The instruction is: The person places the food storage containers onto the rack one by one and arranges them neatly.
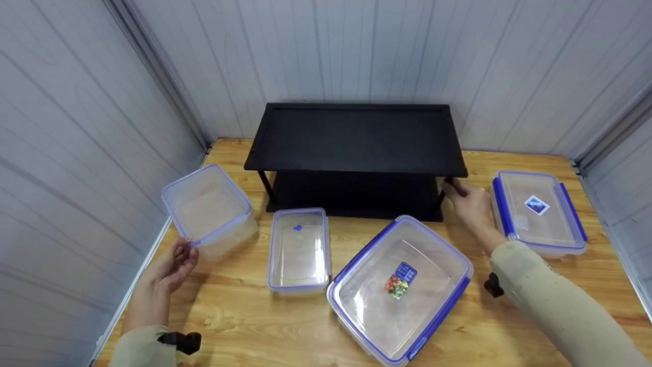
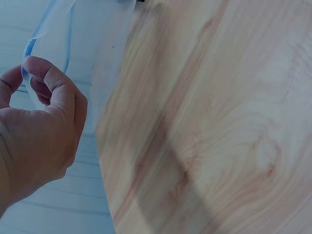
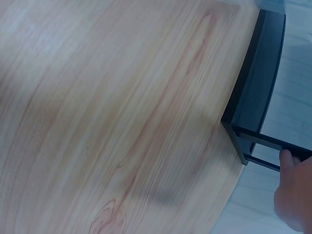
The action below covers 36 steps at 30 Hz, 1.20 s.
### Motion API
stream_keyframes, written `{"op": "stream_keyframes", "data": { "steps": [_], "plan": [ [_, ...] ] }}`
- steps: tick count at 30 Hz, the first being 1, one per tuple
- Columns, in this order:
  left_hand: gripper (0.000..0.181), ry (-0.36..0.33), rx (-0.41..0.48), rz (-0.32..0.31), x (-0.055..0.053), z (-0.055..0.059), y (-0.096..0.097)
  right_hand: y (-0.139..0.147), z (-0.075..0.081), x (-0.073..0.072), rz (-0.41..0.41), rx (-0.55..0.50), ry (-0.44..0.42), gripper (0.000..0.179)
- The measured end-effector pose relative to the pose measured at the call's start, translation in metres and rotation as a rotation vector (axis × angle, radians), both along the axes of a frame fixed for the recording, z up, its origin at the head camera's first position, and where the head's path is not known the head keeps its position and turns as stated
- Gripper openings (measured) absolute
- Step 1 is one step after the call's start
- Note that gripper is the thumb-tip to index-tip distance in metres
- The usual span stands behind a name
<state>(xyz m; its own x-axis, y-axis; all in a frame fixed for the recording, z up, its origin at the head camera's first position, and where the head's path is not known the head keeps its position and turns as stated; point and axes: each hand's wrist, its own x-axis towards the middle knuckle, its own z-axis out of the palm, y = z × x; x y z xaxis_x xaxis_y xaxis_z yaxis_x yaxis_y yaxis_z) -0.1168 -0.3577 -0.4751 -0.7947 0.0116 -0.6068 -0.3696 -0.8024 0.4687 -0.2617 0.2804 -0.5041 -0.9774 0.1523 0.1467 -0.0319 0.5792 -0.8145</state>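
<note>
My left hand (image 1: 173,267) pinches the near corner of a clear square food container (image 1: 206,204) with a pale blue lid edge, at the left side of the table. In the left wrist view the thumb and fingertip meet at the container's blue rim (image 2: 29,48). At the right front of a black two-tier shelf (image 1: 356,137), my right hand (image 1: 469,206) holds the upright post just under the top board. The right wrist view shows fingers on that post (image 3: 268,141), with part of the hand cut off by the frame edge.
A small clear container (image 1: 299,250) stands before the shelf. A large blue-clipped container (image 1: 402,290) with a vegetable label lies to its right, turned at an angle. Another blue-clipped container (image 1: 540,209) is at the far right. Panelled walls (image 1: 346,51) enclose the wooden table (image 1: 254,326).
</note>
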Motion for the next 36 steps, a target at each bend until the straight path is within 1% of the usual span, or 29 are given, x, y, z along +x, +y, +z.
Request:
{"op": "stream_keyframes", "data": {
  "steps": [4,6,8,13,18,21,24,28,32,36],
  "plan": [
    [0.012,0.030,-0.036,-0.015,0.004,0.009,-0.004,0.001,-0.002,0.000,-0.002,0.001,-0.001,0.046],
    [0.010,0.044,-0.043,-0.019,0.007,0.015,-0.006,0.001,-0.002,0.000,-0.006,0.007,-0.002,0.046],
    [0.009,0.055,-0.029,-0.024,0.010,0.021,-0.010,0.000,-0.002,0.001,-0.007,0.017,0.003,0.047],
    [0.013,0.089,-0.014,-0.055,0.019,0.040,-0.019,-0.001,-0.002,0.001,-0.012,0.030,0.030,0.043],
    [0.014,0.152,-0.049,-0.094,0.024,0.060,-0.024,-0.001,-0.002,0.000,-0.030,0.054,0.045,0.039],
    [0.017,0.194,-0.079,-0.111,0.025,0.071,-0.025,-0.001,-0.002,-0.001,-0.032,0.061,0.056,0.037],
    [0.015,0.234,-0.117,-0.134,0.024,0.082,-0.027,-0.002,-0.002,-0.002,-0.027,0.066,0.066,0.035],
    [0.010,0.264,-0.140,-0.170,0.022,0.096,-0.031,-0.005,-0.003,-0.003,-0.033,0.081,0.071,0.031],
    [0.014,0.293,-0.150,-0.208,0.020,0.109,-0.032,-0.005,-0.003,-0.004,-0.035,0.090,0.086,0.029],
    [0.016,0.327,-0.154,-0.233,0.014,0.118,-0.029,-0.005,-0.003,-0.004,-0.038,0.094,0.101,0.028]
  ]
}}
